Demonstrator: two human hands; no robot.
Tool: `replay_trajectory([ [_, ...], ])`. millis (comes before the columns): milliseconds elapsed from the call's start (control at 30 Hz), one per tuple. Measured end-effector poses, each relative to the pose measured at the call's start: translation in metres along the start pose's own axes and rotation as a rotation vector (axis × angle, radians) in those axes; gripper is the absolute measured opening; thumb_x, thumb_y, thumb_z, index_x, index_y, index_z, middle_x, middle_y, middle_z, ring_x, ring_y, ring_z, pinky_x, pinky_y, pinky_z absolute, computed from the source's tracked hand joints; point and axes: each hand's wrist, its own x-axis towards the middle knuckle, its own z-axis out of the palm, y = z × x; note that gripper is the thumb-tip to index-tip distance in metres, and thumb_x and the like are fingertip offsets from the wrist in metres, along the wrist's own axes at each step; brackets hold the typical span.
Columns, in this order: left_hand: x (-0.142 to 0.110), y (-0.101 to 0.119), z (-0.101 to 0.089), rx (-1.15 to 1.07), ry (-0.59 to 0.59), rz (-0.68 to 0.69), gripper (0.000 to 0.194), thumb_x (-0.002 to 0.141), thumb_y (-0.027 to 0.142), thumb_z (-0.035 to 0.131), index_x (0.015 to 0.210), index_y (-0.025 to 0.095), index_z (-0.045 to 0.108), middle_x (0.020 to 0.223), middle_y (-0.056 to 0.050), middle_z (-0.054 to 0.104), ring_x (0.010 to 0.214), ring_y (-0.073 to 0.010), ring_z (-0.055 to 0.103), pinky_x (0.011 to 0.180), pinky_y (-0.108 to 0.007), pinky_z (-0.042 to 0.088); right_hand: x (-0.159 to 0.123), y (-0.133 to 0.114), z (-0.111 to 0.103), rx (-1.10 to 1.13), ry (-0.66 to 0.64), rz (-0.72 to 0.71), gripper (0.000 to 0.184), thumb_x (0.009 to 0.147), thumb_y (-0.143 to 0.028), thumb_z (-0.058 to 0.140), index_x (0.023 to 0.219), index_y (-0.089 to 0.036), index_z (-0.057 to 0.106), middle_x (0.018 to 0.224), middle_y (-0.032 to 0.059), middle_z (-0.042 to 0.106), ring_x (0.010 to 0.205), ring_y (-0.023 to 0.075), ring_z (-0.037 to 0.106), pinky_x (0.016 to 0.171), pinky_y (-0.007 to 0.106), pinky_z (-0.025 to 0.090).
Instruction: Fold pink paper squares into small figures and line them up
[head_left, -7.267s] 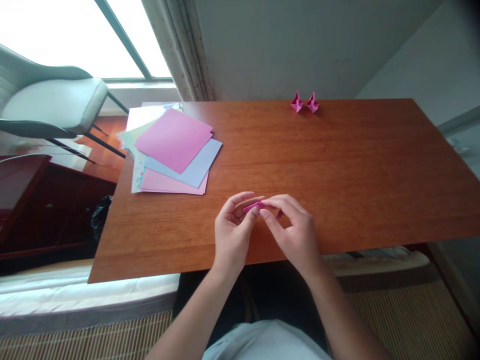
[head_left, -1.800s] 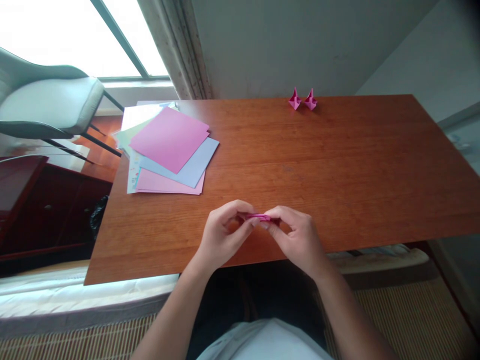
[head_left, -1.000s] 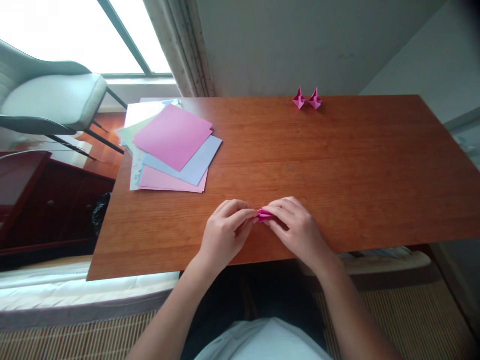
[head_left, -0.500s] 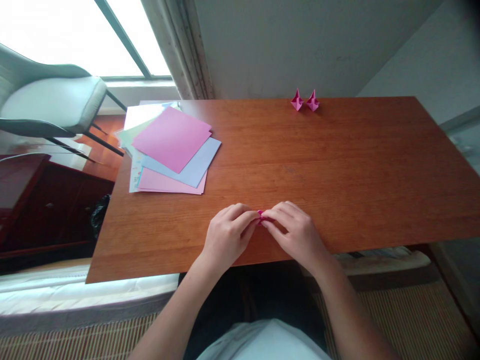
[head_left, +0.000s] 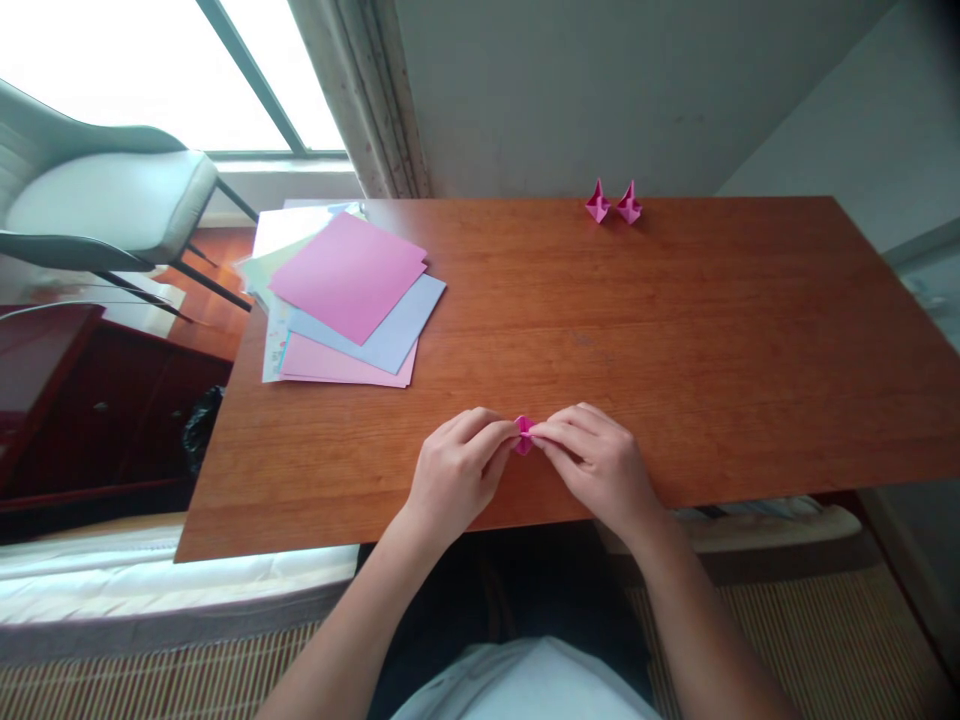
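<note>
A small folded piece of bright pink paper (head_left: 524, 435) is held between the two hands, near the front edge of the wooden bench (head_left: 712, 340); whether it touches the wood is not clear. The left hand (head_left: 459, 468) has its grip closed on the left side of the piece, thumb and fingertips pinched together. The right hand (head_left: 600, 462) pinches the opposite side, its grip likewise clamped on the paper. Beyond the hands, near the far edge, two pink folded paper figures (head_left: 598, 203) (head_left: 629, 205) stand side by side, each with a point sticking up. Toward the left end of the bench lies an overlapping pile of sheets: a bright pink sheet (head_left: 349, 275) on top, a pale blue sheet (head_left: 405, 320) partly under it, and light pink sheets (head_left: 341, 362) lower down toward the person. Past the left end are a pale chair (head_left: 112, 200) and a window (head_left: 150, 70), with a curtain (head_left: 367, 100) beside the glass.
</note>
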Motion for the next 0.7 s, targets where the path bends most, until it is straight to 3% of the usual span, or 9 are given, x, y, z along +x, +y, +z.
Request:
replay_trajectory([
  [367,0.002,0.003,-0.008,-0.174,0.122,-0.205,0.011,0.092,0.01,0.062,0.094,0.019,0.067,0.089,-0.001,0.074,0.079,-0.0121,0.069,0.072,-0.021,0.053,-0.003,0.004,-0.015,0.148,0.109,0.129,0.008,0.095,-0.019,0.063,0.095,-0.024,0.07,0.088,0.0018,0.073,0.081,0.017,0.067,0.074,0.031,0.052],
  [700,-0.001,0.001,-0.01,-0.56,0.24,-0.377,0.003,0.092,0.017,0.067,0.093,0.019,0.069,0.09,-0.003,0.072,0.083,-0.0132,0.069,0.075,-0.021,0.056,-0.008,0.002,-0.013,0.405,0.244,0.243,0.008,0.091,-0.018,0.068,0.088,-0.025,0.072,0.081,-0.0011,0.07,0.075,0.0161,0.064,0.068,0.03,0.048],
])
